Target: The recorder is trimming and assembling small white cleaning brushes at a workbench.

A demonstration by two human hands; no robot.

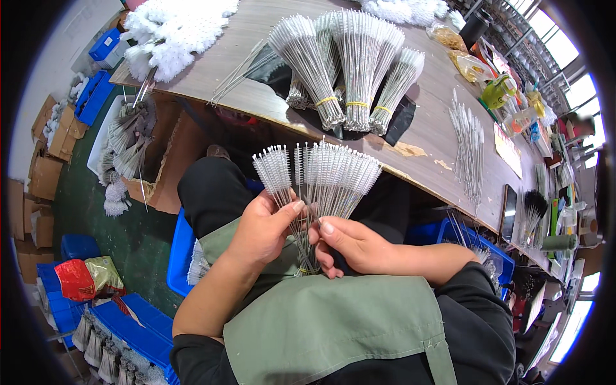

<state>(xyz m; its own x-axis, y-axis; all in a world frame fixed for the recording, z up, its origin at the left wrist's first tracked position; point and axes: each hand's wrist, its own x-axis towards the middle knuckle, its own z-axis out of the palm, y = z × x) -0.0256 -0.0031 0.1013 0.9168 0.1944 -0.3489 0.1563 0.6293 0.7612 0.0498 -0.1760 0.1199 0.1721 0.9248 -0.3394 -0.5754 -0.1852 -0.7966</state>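
A fanned bundle of thin wire brushes (340, 176) with white bristle tips stands upright over my lap, held between both hands. My left hand (266, 224) is closed round the wires on the left part, thumb pressed on them. My right hand (350, 240) pinches the wires on the right part, its fingers curled below. A narrow gap splits the bristle heads into a left and a right group. Toward their lower ends, near my green apron (333, 321), a yellow band gathers the wires. Finger pads behind the wires are partly hidden.
On the wooden table (250, 96) ahead stand several banded brush bundles (359, 64). Loose brushes (468, 147) lie to the right, near a phone (509, 205). White fluffy brushes (173, 35) pile at the far left. Blue bins (181, 250) flank my legs; cardboard boxes (48, 173) line the left wall.
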